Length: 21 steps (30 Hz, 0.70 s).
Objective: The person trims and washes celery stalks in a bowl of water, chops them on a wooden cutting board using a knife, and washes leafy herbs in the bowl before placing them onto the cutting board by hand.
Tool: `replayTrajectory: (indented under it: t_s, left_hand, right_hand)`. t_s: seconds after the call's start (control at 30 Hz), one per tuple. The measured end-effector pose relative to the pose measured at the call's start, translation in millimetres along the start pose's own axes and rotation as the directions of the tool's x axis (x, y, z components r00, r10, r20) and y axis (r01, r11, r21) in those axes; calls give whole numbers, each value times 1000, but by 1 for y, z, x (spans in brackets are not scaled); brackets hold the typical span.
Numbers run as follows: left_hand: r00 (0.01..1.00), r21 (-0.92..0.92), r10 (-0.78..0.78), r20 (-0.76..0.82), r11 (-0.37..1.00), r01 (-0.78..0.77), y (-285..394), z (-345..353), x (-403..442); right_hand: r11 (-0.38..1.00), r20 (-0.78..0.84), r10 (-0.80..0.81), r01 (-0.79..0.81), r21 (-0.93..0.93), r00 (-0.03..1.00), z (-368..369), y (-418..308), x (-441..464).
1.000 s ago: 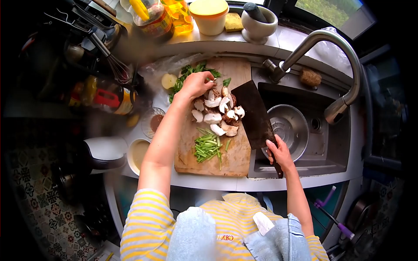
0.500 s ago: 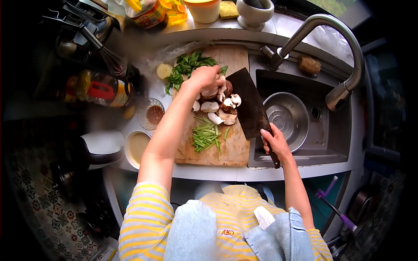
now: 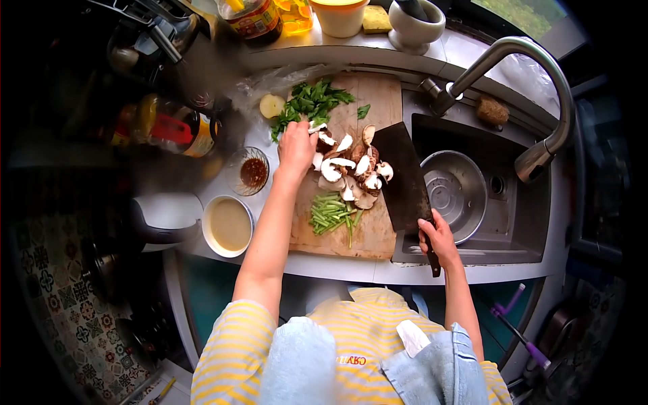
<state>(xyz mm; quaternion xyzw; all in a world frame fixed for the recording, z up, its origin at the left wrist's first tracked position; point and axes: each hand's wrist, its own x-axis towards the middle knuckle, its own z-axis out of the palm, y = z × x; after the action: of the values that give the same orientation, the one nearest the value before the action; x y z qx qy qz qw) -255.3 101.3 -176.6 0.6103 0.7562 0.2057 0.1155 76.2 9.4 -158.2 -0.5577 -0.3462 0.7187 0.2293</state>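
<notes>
My right hand [image 3: 439, 239] is wrapped round the handle of a dark cleaver [image 3: 399, 177], whose wide blade lies at the right edge of the wooden cutting board [image 3: 379, 94]. The blade borders a heap of cut mushrooms [image 3: 341, 165] with white insides and brown caps. At the heap's left side is my left hand [image 3: 295, 150], its fingers curled together against a pale mushroom piece [image 3: 317, 127]; the fingertips are partly hidden. Chopped green stems [image 3: 331, 214] sit on the board nearer me. Green leaves [image 3: 314, 99] lie at its far left.
A steel basin [image 3: 478, 212] stands in the sink [image 3: 523, 223] beneath a curved faucet [image 3: 563, 88]. Left of the board are a glass bowl of brown sauce [image 3: 254, 173], a bowl of cloudy liquid [image 3: 228, 226] and a cut pale vegetable [image 3: 272, 106]. A mortar [image 3: 418, 30] occupies the back ledge.
My left hand has moved from the top of the mushroom heap to its left side. The mushroom pieces are rearranged and more spread out. My right hand still grips the cleaver.
</notes>
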Motion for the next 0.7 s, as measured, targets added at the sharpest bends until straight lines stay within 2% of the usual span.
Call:
replayTrajectory:
  t_s: [0.03, 0.2, 0.3, 0.33, 0.43, 0.47, 0.5, 0.57, 0.67, 0.7]
  left_hand:
    - [998, 56, -62, -5, 997, 62, -4, 2, 5]
    - [973, -50, -225, 43, 973, 227, -8, 15, 22]
    - [970, -33, -206, 129, 977, 212, -3, 11, 14]
    - [977, -1, -145, 154, 989, 147, -5, 11, 11]
    - [930, -250, -53, 365, 956, 153, -11, 10, 0]
    - [886, -320, 33, 463, 938, 133, -13, 10, -5]
    - [876, -375, 67, 478, 917, 134, -15, 9, -11]
    - [857, -338, 33, 514, 926, 167, -16, 8, -15]
    - [985, -527, -45, 167, 840, 128, -5, 22, -26]
    - [992, -497, -22, 126, 864, 82, 0, 25, -25]
  right_hand:
    - [999, 0, 24, -24, 36, 1000, 0, -1, 2]
    - [997, 66, 53, -57, 60, 996, 2, -13, 17]
    - [1000, 90, 26, -26, 2, 996, 6, -17, 24]
    - [1000, 98, 23, -22, -14, 995, 8, -20, 25]
    - [997, 135, 3, 8, -79, 991, 9, -23, 25]
    - [994, 150, -4, 20, -103, 989, 8, -23, 24]
    - [991, 155, -10, 30, -130, 988, 7, -23, 22]
    - [981, 166, -18, 49, -187, 986, 5, -21, 16]
    - [967, 113, -60, 86, -238, 992, 8, -17, 4]
    - [966, 96, -59, 82, -246, 994, 9, -15, 1]
